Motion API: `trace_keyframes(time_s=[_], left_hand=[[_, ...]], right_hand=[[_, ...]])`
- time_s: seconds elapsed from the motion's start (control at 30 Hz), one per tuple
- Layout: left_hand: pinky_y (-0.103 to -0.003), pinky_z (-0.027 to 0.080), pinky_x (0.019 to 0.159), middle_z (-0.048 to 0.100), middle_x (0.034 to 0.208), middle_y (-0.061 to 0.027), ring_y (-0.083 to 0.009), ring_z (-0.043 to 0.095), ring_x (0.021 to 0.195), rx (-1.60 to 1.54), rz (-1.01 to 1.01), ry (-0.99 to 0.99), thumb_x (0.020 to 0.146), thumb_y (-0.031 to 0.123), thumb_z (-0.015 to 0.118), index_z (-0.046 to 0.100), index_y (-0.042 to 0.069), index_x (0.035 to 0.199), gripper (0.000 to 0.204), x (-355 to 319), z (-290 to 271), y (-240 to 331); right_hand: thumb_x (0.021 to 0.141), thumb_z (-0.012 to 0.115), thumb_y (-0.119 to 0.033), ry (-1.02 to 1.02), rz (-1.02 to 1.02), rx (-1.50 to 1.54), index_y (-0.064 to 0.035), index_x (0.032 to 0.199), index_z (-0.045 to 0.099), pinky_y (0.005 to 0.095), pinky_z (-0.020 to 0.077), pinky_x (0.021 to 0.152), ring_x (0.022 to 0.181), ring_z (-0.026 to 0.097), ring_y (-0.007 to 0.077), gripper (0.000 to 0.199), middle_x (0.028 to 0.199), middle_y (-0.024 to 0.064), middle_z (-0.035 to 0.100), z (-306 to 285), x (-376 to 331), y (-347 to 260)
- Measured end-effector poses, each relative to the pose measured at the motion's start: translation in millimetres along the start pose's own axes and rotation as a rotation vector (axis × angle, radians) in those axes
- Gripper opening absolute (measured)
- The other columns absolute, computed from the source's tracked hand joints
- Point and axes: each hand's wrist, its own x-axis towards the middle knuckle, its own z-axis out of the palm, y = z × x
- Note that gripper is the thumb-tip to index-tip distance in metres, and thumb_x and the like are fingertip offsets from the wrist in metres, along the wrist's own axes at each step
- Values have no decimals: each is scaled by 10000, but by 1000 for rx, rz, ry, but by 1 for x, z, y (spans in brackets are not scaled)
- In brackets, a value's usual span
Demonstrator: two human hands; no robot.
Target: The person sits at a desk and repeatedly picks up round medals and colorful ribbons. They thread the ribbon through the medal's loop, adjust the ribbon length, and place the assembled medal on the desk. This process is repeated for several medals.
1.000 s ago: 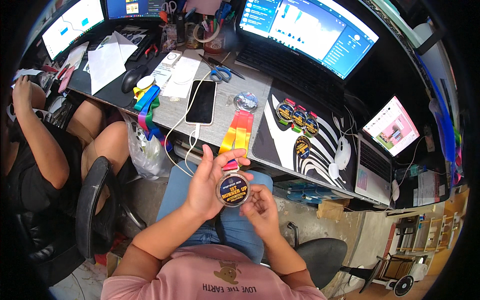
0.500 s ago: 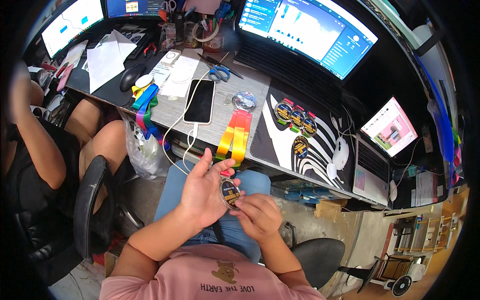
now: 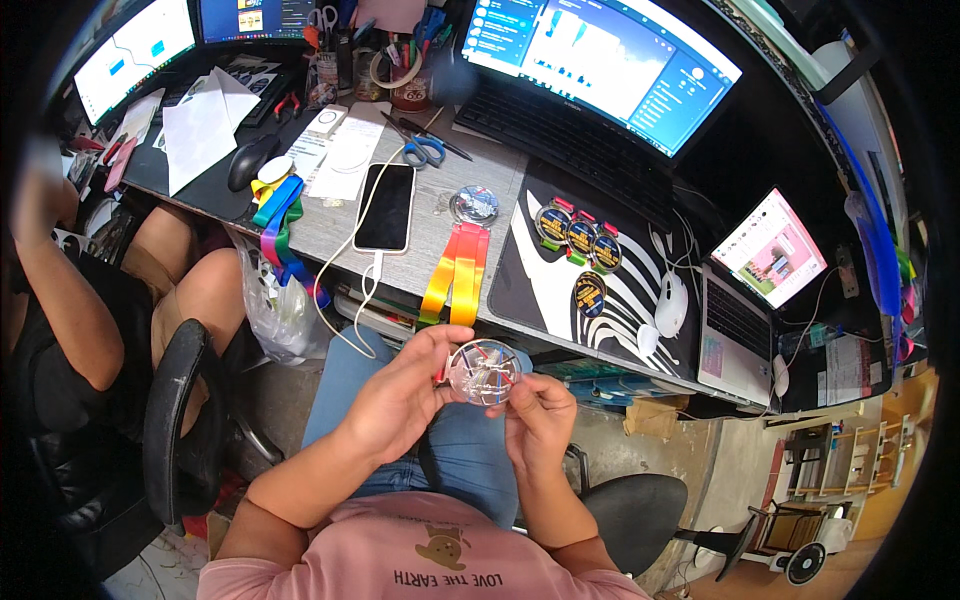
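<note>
A round medal (image 3: 483, 372) hangs between my two hands above my lap, its clear, silvery side with red and blue marks turned up. My left hand (image 3: 400, 395) grips its left rim, where a bit of red shows. At the right rim, my right hand (image 3: 540, 412) pinches it between thumb and fingers. Beyond them on the desk lies another silvery medal (image 3: 474, 205), and its orange-yellow ribbon (image 3: 455, 280) drops over the front edge. Three dark-faced medals (image 3: 580, 235) with pink and green ribbon parts rest on the mouse pad, and a dark round disc (image 3: 589, 294) lies just below them.
A charging phone (image 3: 385, 207), blue scissors (image 3: 424, 151) and papers (image 3: 345, 150) occupy the desk. A white mouse (image 3: 671, 303) and a laptop (image 3: 735, 335) stand to the right. At left, beside a rainbow ribbon (image 3: 281, 215), a person sits near a black chair (image 3: 180, 420).
The medal has turned from its dark printed face to its clear, silvery side and risen slightly away from me. My right hand has shifted to its right rim; the view has moved slightly.
</note>
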Motion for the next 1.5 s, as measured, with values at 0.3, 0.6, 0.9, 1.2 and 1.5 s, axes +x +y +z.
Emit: trace_keyframes(time_s=[0.3,0.6,0.9,1.2,1.5], left_hand=[[-268,519,809,636,1026,-96,-119,619,926,86,267,175,888,-52,628,325,92,1427,635,3,-2,-13],[-214,454,753,645,860,-36,-75,606,822,735,-48,-27,817,-85,694,49,110,1558,1001,-5,-5,11],[-250,465,746,574,898,-26,-108,581,796,855,206,81,850,-18,674,376,49,1279,526,-25,-23,-37],[-341,489,740,639,913,-109,-187,627,823,986,-43,-398,904,181,664,585,30,1106,265,-11,-38,-45],[-317,479,696,645,881,-49,-136,596,790,949,-35,-533,977,181,557,572,10,1166,256,-2,-32,-54]], right_hand=[[866,636,78,18,93,79,11,984,656,383,615,656,789,693,250,137,927,173,689,4,0,1],[934,520,-553,-538,830,139,8,1507,212,376,313,1100,1367,377,237,859,1510,139,332,-10,12,3],[1002,487,-367,-198,308,198,-70,1042,542,379,511,826,795,636,211,305,807,68,609,14,23,-3],[1013,477,-313,-271,290,418,-110,966,511,265,278,522,535,289,100,211,598,-41,310,28,15,-25],[1018,467,-272,-181,50,519,-127,934,488,265,266,508,522,277,99,168,586,-37,297,2,23,-70]])
